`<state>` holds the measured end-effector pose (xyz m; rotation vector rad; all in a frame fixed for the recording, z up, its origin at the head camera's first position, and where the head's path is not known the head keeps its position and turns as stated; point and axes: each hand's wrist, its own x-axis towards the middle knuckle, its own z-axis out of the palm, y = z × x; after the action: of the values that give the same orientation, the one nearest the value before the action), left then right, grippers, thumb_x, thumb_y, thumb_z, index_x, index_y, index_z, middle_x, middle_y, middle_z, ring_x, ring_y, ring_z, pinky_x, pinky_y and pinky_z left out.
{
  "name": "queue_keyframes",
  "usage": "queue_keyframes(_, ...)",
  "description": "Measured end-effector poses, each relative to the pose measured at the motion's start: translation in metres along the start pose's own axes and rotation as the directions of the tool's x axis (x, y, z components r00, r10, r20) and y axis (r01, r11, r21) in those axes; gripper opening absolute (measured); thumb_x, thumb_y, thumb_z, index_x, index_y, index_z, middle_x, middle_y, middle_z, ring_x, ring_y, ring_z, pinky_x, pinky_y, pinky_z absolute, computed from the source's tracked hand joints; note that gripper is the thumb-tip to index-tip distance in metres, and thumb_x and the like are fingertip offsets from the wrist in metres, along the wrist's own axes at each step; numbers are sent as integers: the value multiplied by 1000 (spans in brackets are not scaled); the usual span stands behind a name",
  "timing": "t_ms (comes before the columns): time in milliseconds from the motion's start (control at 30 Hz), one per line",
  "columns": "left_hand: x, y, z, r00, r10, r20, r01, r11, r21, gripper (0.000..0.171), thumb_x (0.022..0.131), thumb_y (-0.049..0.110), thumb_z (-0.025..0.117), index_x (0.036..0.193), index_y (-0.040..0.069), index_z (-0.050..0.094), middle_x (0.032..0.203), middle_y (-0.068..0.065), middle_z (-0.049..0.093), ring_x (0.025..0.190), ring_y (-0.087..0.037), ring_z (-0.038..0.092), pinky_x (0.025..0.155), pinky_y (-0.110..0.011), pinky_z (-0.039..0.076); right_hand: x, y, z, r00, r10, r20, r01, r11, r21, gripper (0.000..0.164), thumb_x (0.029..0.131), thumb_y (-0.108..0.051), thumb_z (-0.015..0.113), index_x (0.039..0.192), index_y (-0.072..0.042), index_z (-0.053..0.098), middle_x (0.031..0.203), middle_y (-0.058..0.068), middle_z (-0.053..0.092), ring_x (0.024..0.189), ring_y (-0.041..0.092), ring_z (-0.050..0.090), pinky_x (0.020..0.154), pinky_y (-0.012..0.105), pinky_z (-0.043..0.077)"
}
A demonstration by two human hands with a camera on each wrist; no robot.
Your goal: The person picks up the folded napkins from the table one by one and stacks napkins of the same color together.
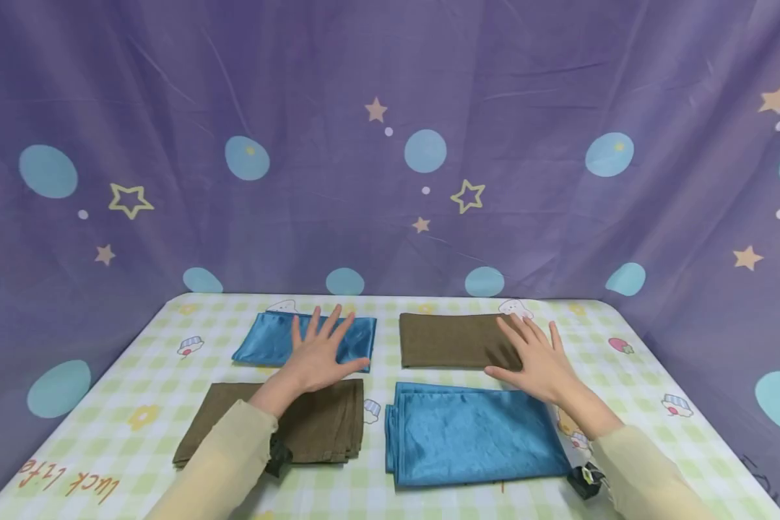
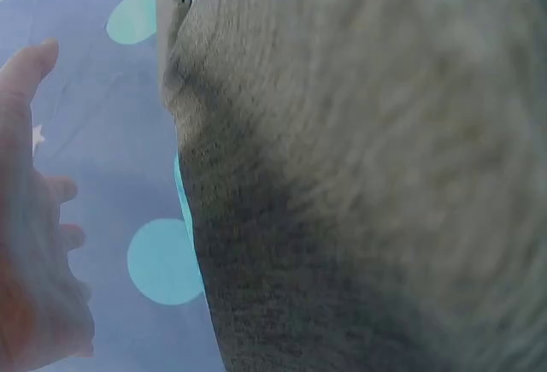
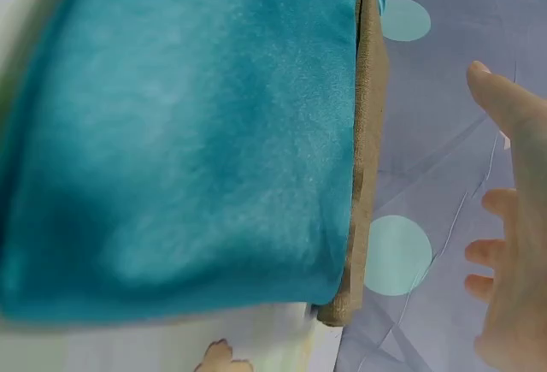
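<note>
Four folded cloths would be several in two rows: a shiny blue cloth (image 1: 266,343) at back left, a brown cloth (image 1: 445,339) at back right, a second brown cloth (image 1: 328,426) at front left and a second blue cloth (image 1: 474,437) at front right. My left hand (image 1: 318,354), fingers spread and holding nothing, overlaps the back blue cloth in the head view. My right hand (image 1: 539,361) is likewise spread, its fingertips over the right end of the back brown cloth. The left wrist view is mostly brown fabric (image 2: 342,175); blue fabric (image 3: 188,132) fills much of the right wrist view.
A table (image 1: 123,375) with a green checked, printed cover lies under the cloths. Behind it and at both sides hangs a purple curtain (image 1: 325,217) with stars and blue dots. Small black devices (image 1: 585,480) sit at the wrists.
</note>
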<state>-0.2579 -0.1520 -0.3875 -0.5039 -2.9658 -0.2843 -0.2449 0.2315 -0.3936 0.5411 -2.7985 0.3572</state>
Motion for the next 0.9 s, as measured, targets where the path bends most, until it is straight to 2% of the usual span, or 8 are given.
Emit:
queue_keyframes(300, -5, 11, 4, 999, 28, 34, -27, 999, -19, 88, 76, 74, 43, 145, 23, 22, 153, -4, 10, 139, -36, 1, 102, -63, -8, -14, 5, -2, 999, 19, 46, -20, 1000, 17, 85, 78, -63, 55, 143, -16, 29, 145, 15, 30, 132, 39, 24, 104, 61, 0)
queue_keyframes(467, -7, 17, 9, 998, 48, 32, -48, 999, -17, 86, 77, 71, 47, 144, 20, 28, 151, -6, 17, 138, -35, 8, 103, -62, -7, -22, 7, -2, 999, 8, 49, -9, 1000, 26, 82, 77, -59, 59, 141, -12, 34, 140, 17, 36, 126, 41, 32, 102, 63, 4)
queue_keyframes(567, -7, 21, 12, 998, 60, 10, -60, 998, -20, 84, 77, 67, 52, 142, 17, 33, 149, -8, 23, 137, -36, 14, 104, -61, -4, -26, 8, -1, 999, 1, 45, -2, 1000, 23, 81, 77, -57, 61, 139, -10, 38, 136, 18, 41, 122, 42, 38, 101, 63, 12)
queue_keyframes(667, -8, 27, 13, 998, 68, -5, -68, 997, -40, 80, 77, 62, 57, 138, 14, 39, 146, -9, 31, 134, -36, 22, 105, -61, 1, -30, 10, 0, 998, 13, 63, -14, 1000, 24, 79, 76, -55, 64, 136, -9, 42, 131, 19, 47, 116, 41, 45, 95, 61, 26)
queue_keyframes(800, -8, 34, 17, 997, 81, -15, -82, 995, -49, 73, 77, 59, 60, 133, 12, 46, 138, -9, 41, 128, -33, 35, 106, -57, 13, -34, 11, 1, 989, 64, 136, -70, 997, 42, 75, 75, -54, 65, 131, -8, 47, 126, 20, 50, 110, 39, 50, 82, 57, 40)
queue_keyframes(900, -9, 37, 21, 995, 97, -19, -98, 994, -57, 68, 77, 57, 60, 128, 12, 51, 129, -9, 48, 120, -31, 43, 102, -54, 25, -36, 12, 1, 976, 98, 193, -112, 992, 63, 72, 74, -54, 66, 127, -8, 51, 121, 18, 54, 106, 37, 53, 76, 53, 45)
